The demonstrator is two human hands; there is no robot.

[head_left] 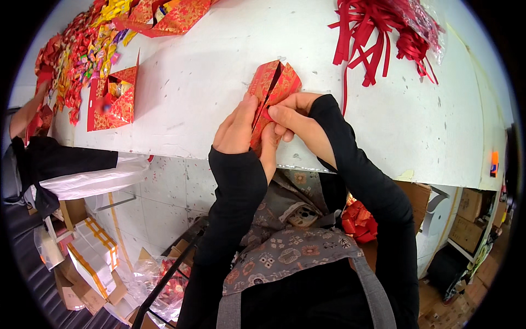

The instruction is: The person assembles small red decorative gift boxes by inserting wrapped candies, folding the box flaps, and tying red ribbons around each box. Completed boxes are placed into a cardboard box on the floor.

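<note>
Red gold-patterned box (289, 83) is located over the white table (203, 82), close to its near edge; its long axis and dark open seam point away from the person, the far end leaning right. Left hand (239, 130) grasps the box along its left side, thumb across the near end; right hand (296, 117) pinches narrowly at the seam's right edge.

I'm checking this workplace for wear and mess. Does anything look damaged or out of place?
The white tabletop carries dark marks and specks, so it looks worn. One dark red ribbon strays beyond the tangled red bunch, toward the right black sleeve. The held red-and-gold patterned box gapes open.
</note>
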